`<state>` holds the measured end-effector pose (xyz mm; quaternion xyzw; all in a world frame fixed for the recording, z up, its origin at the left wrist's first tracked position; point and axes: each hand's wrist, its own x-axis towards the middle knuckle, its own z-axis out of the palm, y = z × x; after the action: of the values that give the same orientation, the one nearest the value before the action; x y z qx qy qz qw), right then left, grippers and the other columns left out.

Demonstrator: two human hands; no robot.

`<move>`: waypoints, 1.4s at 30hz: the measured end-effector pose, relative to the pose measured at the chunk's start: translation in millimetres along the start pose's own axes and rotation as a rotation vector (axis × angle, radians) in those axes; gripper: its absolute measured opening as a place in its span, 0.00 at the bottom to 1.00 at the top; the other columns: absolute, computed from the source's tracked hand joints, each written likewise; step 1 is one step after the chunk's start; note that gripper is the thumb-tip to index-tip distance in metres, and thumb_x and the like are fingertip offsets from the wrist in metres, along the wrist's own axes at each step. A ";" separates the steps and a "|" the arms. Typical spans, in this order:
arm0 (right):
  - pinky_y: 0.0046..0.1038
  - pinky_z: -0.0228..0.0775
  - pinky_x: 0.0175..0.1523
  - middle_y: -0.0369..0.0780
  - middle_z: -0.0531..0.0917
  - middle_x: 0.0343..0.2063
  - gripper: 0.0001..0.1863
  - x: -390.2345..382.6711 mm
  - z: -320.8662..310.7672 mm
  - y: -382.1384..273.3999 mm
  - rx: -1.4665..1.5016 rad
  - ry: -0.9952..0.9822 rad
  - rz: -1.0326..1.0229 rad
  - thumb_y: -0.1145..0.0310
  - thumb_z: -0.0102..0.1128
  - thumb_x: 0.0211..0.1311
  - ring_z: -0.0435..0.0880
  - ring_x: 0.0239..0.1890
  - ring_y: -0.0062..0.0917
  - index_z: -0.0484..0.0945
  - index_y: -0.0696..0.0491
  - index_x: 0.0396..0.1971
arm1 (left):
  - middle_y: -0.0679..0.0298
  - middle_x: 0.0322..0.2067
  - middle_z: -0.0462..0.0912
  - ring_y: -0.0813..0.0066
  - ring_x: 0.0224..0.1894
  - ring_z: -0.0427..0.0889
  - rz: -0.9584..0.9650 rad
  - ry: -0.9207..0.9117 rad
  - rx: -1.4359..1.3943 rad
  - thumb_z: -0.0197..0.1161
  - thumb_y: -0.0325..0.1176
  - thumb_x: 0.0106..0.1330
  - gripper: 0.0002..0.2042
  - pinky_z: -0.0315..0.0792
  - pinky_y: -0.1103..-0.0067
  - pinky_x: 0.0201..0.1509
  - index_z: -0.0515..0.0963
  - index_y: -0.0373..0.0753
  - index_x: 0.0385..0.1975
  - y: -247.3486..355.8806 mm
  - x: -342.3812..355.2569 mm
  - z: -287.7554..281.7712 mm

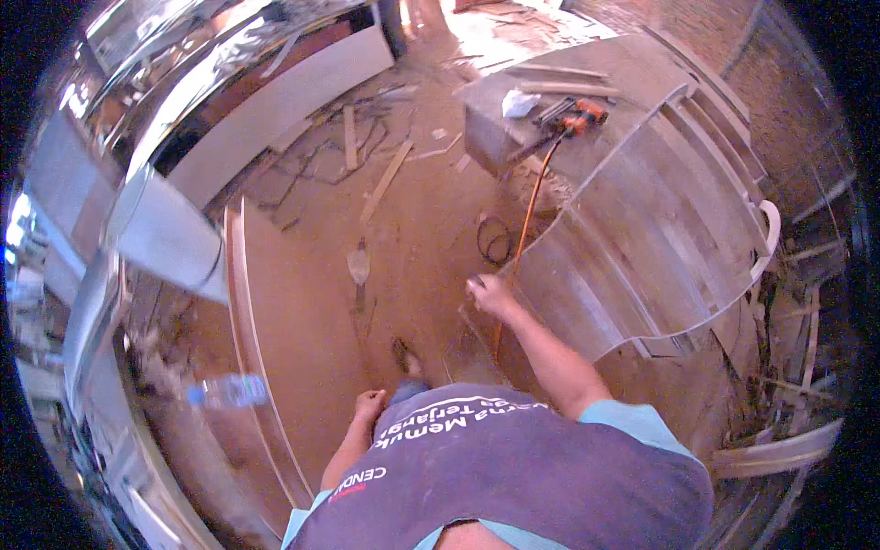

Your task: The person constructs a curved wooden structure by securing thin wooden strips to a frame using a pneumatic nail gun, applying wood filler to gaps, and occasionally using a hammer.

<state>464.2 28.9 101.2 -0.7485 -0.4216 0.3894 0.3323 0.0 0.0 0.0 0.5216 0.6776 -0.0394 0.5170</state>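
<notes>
My right hand (492, 296) is held out in front of me, its fingers closed round a small dark thing (475, 280) too little to name. Beside it stands a large wavy-edged wooden panel piece (632, 229), which the hand seems not to touch. An orange cord (536, 197) runs down past that hand from an orange-and-black power tool (584, 116) on a workbench (632, 64). My left hand (370, 403) hangs low near my body, fingers curled in, with nothing visible in them.
At left, a long upright board (247, 339) stands near a plastic bottle (229, 391). Wood strips (389, 179) and offcuts litter the dusty floor (312, 302), and a dark coiled cable (494, 240) lies ahead. A white crumpled thing (520, 104) rests on the bench.
</notes>
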 end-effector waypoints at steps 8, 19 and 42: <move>0.27 0.69 0.38 0.34 0.80 0.22 0.13 -18.1 -39.8 -17.4 0.238 0.737 0.325 0.63 0.66 0.60 0.75 0.28 0.19 0.83 0.59 0.25 | 0.58 0.29 0.88 0.73 0.30 0.85 0.181 -0.086 0.094 0.68 0.40 0.62 0.17 0.78 0.75 0.36 0.86 0.31 0.41 188.0 179.9 -139.2; 0.40 0.71 0.41 0.47 0.84 0.25 0.24 205.2 -231.2 -65.9 -0.066 1.272 0.544 0.48 0.60 0.66 0.83 0.32 0.37 0.84 0.58 0.32 | 0.62 0.32 0.85 0.75 0.32 0.83 0.329 -0.241 -0.161 0.67 0.35 0.68 0.16 0.78 0.78 0.34 0.82 0.28 0.46 411.1 311.6 -152.6; 0.28 0.70 0.29 0.36 0.83 0.23 0.12 365.4 -401.0 -46.2 0.365 1.272 0.670 0.65 0.76 0.47 0.79 0.23 0.20 0.82 0.56 0.25 | 0.63 0.33 0.85 0.79 0.33 0.80 0.638 -0.627 0.279 0.66 0.36 0.67 0.15 0.73 0.80 0.36 0.83 0.29 0.43 897.4 491.2 -130.7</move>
<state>917.8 305.8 219.6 -0.8508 0.1748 0.0250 0.4949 623.3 811.0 132.1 0.7313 0.2826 -0.1248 0.6081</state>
